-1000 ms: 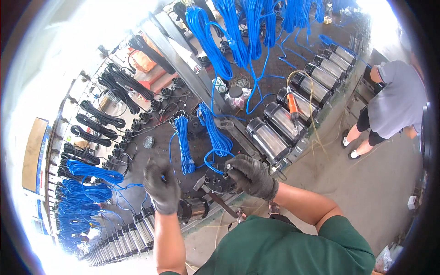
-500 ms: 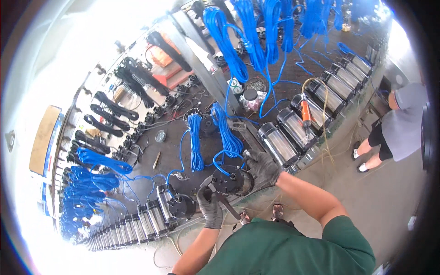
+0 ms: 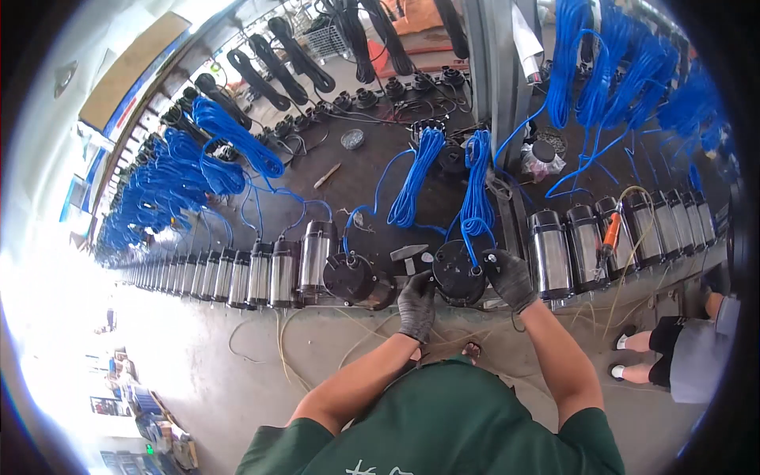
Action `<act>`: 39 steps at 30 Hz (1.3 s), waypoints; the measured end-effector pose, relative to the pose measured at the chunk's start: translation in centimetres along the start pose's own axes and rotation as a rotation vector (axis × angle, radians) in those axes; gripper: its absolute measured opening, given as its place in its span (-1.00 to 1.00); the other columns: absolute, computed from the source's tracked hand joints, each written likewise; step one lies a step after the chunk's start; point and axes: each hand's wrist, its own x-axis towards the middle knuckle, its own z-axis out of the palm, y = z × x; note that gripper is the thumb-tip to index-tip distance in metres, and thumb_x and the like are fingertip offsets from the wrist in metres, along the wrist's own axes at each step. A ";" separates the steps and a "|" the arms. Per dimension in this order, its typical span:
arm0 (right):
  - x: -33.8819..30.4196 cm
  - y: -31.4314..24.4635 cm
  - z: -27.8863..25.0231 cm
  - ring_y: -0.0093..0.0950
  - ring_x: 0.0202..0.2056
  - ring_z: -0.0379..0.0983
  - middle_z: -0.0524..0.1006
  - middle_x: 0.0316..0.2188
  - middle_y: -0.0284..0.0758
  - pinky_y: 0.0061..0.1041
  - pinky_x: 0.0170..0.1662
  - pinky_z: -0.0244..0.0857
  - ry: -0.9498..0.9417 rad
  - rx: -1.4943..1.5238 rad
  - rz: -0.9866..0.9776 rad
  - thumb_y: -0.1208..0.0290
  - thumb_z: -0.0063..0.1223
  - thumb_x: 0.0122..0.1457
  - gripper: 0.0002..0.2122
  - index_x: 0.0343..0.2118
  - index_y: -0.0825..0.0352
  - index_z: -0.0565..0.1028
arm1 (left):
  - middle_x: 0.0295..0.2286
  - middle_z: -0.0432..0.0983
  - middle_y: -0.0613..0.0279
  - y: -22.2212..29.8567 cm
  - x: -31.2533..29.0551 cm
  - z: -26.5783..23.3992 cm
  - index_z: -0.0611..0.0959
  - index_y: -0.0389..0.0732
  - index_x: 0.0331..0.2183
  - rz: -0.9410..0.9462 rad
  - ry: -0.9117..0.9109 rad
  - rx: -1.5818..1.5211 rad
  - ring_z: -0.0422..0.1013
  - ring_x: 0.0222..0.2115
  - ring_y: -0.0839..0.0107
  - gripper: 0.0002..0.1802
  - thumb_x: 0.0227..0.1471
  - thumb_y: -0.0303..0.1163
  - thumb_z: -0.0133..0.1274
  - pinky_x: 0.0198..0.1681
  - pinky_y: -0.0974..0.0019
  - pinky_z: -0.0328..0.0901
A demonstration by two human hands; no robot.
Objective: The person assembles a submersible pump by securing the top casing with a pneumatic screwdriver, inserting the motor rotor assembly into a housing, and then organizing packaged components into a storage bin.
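Observation:
A black round pump top (image 3: 457, 267) stands in front of me at the bench's edge, with a blue cable (image 3: 477, 194) rising from it into a tied coil. My left hand (image 3: 417, 307), in a grey glove, is at its left rim, fingers curled together. On the right, my gloved right hand (image 3: 512, 281) bends its fingers in at the rim, close to the cable's entry; a small light spot shows at the fingertips. What either hand pinches is too small to tell. A hammer (image 3: 408, 253) lies left of the pump, its handle running toward my left hand.
Another black pump top (image 3: 350, 277) with a blue cable stands to the left. Steel pump cylinders (image 3: 318, 257) line the bench edge on both sides. A metal post (image 3: 504, 103) rises behind. An orange power driver (image 3: 611, 234) hangs at the right. A person (image 3: 697, 352) stands there.
My view has swung, so the bench lies straighter across. The hammer, earlier at my left hand over the pump, now lies left of it. My right hand has come down to the pump's rim.

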 end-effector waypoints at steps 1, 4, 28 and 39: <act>-0.6 -0.1 -0.4 -0.14 -0.29 0.63 0.65 -0.25 -0.20 -0.32 -0.24 0.54 0.034 -0.011 -0.043 0.58 0.23 0.05 -0.65 -0.05 0.19 0.56 | -0.28 0.63 0.09 0.0 0.2 0.4 0.70 -0.20 -0.11 -0.001 0.000 -0.022 0.55 -0.26 0.32 -0.69 0.07 -0.61 0.13 -0.11 0.28 0.41; -1.0 -2.1 -0.9 -0.15 -0.31 0.63 0.65 -0.26 -0.20 -0.29 -0.27 0.53 0.098 -0.041 -0.225 0.57 0.26 -0.02 -0.61 -0.06 0.21 0.56 | -0.28 0.60 0.06 -3.8 2.3 0.6 0.71 -0.18 -0.18 0.043 0.040 -0.193 0.53 -0.24 0.28 -0.66 0.00 -0.71 0.10 -0.11 0.28 0.39; 3.0 -3.8 -3.4 -0.19 -0.27 0.56 0.55 -0.32 -0.19 -0.31 -0.20 0.45 -0.121 0.086 -0.102 0.60 0.22 0.01 -0.79 -0.26 0.30 0.54 | -0.21 0.55 0.05 7.3 5.1 -4.9 0.60 -0.16 -0.08 0.681 -0.127 0.250 0.53 -0.20 0.09 -0.61 0.04 -0.70 0.06 -0.15 0.20 0.44; 3.3 -5.5 -4.0 -0.16 -0.31 0.59 0.60 -0.24 -0.17 -0.29 -0.28 0.47 0.047 -0.112 -0.261 0.59 0.18 0.12 -0.65 -0.01 0.20 0.51 | -0.27 0.57 0.11 9.7 5.1 -6.4 0.67 -0.14 -0.23 0.729 -0.139 0.192 0.56 -0.30 0.10 -0.73 0.02 -0.66 0.13 -0.28 0.20 0.46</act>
